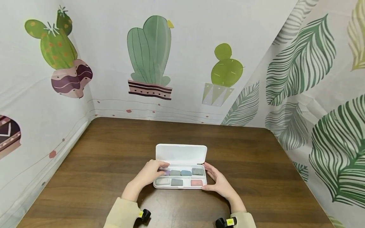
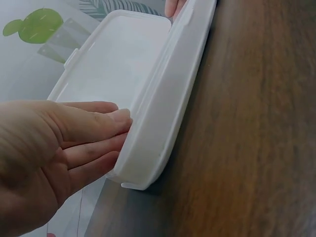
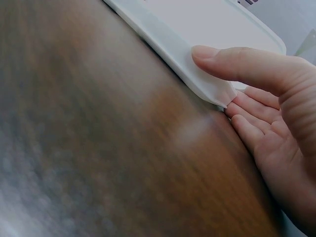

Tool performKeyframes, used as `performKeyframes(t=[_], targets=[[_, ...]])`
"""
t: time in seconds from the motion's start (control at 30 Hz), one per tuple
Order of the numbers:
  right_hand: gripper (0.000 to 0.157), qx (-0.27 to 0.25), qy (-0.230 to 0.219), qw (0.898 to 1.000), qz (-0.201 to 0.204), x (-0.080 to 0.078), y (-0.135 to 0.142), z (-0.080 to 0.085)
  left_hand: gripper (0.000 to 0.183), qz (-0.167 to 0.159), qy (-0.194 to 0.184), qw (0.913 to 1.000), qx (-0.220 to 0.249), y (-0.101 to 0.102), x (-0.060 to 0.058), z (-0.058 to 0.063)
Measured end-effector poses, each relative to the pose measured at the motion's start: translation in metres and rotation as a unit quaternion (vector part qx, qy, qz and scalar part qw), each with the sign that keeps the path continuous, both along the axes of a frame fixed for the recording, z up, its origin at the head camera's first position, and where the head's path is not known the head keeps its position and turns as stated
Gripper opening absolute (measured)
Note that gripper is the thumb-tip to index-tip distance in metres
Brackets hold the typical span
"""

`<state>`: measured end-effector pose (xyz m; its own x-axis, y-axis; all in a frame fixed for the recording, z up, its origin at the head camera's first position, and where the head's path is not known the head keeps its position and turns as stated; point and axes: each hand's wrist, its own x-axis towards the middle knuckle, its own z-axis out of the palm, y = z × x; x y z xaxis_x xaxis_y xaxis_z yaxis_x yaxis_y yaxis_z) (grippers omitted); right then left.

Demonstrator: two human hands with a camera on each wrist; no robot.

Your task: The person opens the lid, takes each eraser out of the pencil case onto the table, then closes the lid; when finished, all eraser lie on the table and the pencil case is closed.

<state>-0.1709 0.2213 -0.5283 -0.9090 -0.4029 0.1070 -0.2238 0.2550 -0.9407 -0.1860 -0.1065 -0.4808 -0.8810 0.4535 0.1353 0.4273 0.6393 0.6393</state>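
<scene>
- Head view: the case (image 1: pixel 180 187) lay between the two hands on the table (image 1: pixel 242 152), with its lid (image 1: pixel 181 153) raised just beyond them.
- The right hand (image 1: pixel 218 182) gripped the case's right end, thumb at the near corner and fingers at the far one; the pink block (image 1: pixel 196 183) sat just left of that thumb.
- The left hand (image 1: pixel 149 172) reached over the opposite end, thumb and forefinger about the purple block (image 1: pixel 167 173); whether they pinched it could not be told.
- Good handling seemed to call for a steady right grip and light left fingertips, lest the blue block (image 1: pixel 186 173) and others between the hands be jostled.
- Bare tabletop spread well out to either side of the grip and toward the far edge; the lid left the least room, close to both hands' fingers.
- Left wrist view: the thumb and fingers came together at the case's rim, which hid what lay between them.
- Right wrist view: the thumb pressed the near wall while the fingers met the end; sliding the thumb inward would probably have crowded the inside.
</scene>
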Motion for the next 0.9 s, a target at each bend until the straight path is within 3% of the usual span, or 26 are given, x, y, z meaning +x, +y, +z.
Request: performKeyframes(t=[0.43,0.9], targets=[[0.094,0.004,-0.002,1.0,-0.001,-0.0002,-0.0009,0.0011,0.034,0.008,0.021,0.9987,-0.045,0.0018,-0.0002,-0.0032],[0.094,0.0,-0.004,1.0,0.001,0.0013,-0.0011,0.0031,0.024,0.005,0.045,0.9972,-0.06,0.0027,-0.001,-0.0032]])
